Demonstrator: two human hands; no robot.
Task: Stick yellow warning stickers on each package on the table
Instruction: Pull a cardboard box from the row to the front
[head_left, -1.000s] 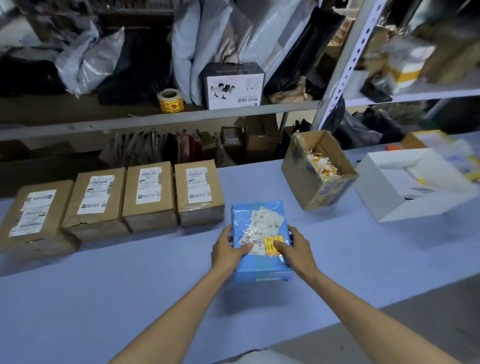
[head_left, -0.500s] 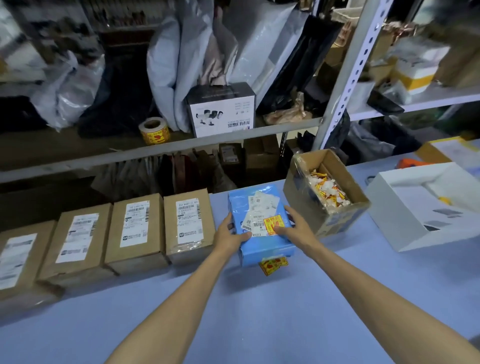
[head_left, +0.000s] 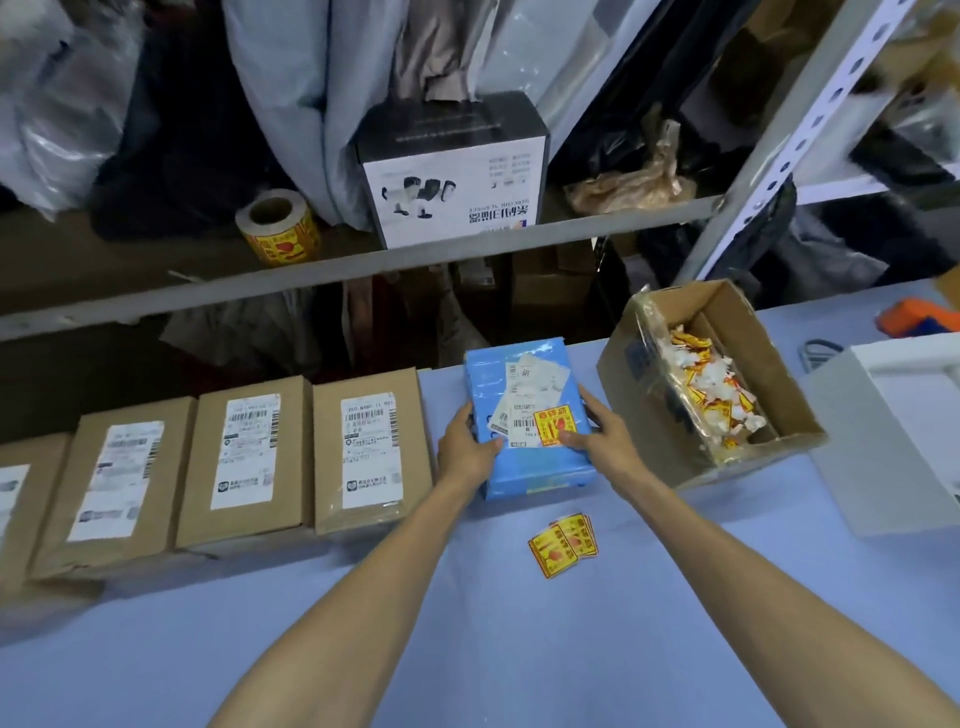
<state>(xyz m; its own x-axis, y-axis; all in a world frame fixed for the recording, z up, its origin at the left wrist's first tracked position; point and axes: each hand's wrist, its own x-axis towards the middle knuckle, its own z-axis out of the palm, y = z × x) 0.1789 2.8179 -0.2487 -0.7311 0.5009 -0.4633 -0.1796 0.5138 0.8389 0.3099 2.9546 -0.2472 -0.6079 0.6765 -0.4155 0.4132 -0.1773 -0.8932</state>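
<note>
bench (head_left: 467, 649): pale blue, shelving (head_left: 363, 260) behind
left hand (head_left: 465, 447): grips blue package (head_left: 540, 470) — left edge
right hand (head_left: 605, 441): grips right edge, thumb on yellow sticker (head_left: 548, 421)

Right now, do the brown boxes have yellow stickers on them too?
No, the brown boxes show only white labels; the one stuck-on yellow sticker is on the blue package.

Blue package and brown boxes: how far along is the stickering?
Done: the blue package carries a yellow warning sticker on top. In hand: the left hand and right hand grip that package at its sides. Left: the visible brown boxes show no yellow sticker on top. The table holds spare stickers nearby.
</note>
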